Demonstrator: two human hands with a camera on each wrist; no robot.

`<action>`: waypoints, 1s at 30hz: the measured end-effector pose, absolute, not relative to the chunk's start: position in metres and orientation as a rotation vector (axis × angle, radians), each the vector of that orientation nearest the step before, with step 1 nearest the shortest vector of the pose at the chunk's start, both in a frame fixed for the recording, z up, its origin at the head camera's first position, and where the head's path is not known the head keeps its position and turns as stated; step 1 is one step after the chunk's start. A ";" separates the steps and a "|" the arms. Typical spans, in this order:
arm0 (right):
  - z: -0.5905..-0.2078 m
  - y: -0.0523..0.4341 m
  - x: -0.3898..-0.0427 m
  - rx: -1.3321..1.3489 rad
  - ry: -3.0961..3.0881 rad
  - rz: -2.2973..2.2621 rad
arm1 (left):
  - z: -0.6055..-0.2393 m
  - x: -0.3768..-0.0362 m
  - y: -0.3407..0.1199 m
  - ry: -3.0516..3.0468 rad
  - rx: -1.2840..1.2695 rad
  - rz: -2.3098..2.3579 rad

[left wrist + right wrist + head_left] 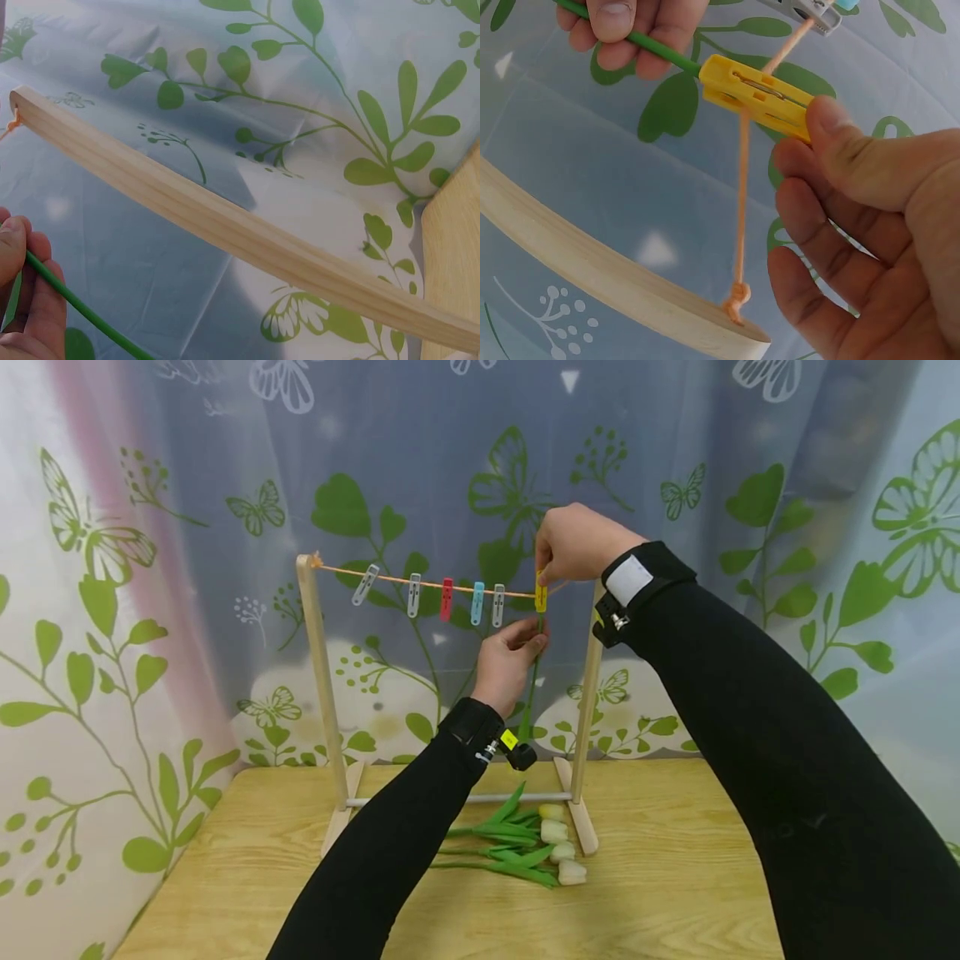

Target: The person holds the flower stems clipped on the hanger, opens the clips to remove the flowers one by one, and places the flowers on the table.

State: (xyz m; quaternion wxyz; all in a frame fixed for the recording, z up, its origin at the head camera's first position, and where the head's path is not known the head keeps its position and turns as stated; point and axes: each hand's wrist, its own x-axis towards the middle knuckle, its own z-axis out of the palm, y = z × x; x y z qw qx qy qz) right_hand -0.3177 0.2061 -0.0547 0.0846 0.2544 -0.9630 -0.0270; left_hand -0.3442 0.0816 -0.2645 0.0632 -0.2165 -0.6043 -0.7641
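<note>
My right hand (581, 542) pinches the handle end of a yellow clothespin (759, 94) on the orange string (742, 195). Just below it, my left hand (506, 662) holds a green flower stem (664, 51) between thumb and fingers. The stem's upper end meets the mouth of the yellow clothespin. A green leaf (525, 724) shows lower on this stem; its bloom is hidden behind the left wrist. Farther left along the string hang a red clothespin (446, 599), a blue clothespin (477, 603) and several grey ones (414, 596).
A wooden frame (318, 685) stands on the table (660, 860), with the string tied between its posts. Several white and yellowish tulips (555, 832) lie at its foot, blooms to the right. Behind hangs a curtain (405, 460) printed with leaves and butterflies.
</note>
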 end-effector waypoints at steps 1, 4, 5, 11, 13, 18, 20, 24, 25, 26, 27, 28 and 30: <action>-0.055 0.206 -0.318 0.763 -2.866 -0.075 | -0.265 -0.344 0.081 -1.830 -0.657 -2.309; -0.055 0.207 -0.319 0.765 -2.854 -0.059 | -0.265 -0.343 0.081 -1.834 -0.669 -2.316; -0.055 0.207 -0.319 0.764 -2.852 -0.054 | -0.265 -0.343 0.081 -1.830 -0.673 -2.321; -0.054 0.208 -0.317 0.748 -2.862 -0.023 | -0.265 -0.343 0.083 -1.826 -0.664 -2.335; -0.054 0.208 -0.316 0.745 -2.864 -0.015 | -0.267 -0.343 0.083 -1.842 -0.651 -2.319; -0.056 0.208 -0.315 0.739 -2.865 0.006 | -0.271 -0.342 0.082 -1.870 -0.642 -2.288; -0.056 0.208 -0.314 0.739 -2.865 0.007 | -0.273 -0.341 0.081 -1.868 -0.650 -2.283; -0.056 0.209 -0.314 0.731 -2.871 0.002 | -0.275 -0.341 0.078 -1.859 -0.652 -2.287; -0.056 0.209 -0.314 0.731 -2.871 0.000 | -0.275 -0.341 0.077 -1.862 -0.645 -2.287; -0.056 0.209 -0.314 0.730 -2.874 -0.001 | -0.275 -0.340 0.077 -1.866 -0.638 -2.286; -0.056 0.209 -0.314 0.727 -2.880 0.000 | -0.275 -0.340 0.076 -1.870 -0.634 -2.287; -0.055 0.208 -0.314 0.727 -2.884 -0.001 | -0.275 -0.339 0.075 -1.879 -0.628 -2.283; -0.054 0.207 -0.315 0.732 -2.893 -0.004 | -0.275 -0.339 0.073 -1.895 -0.623 -2.273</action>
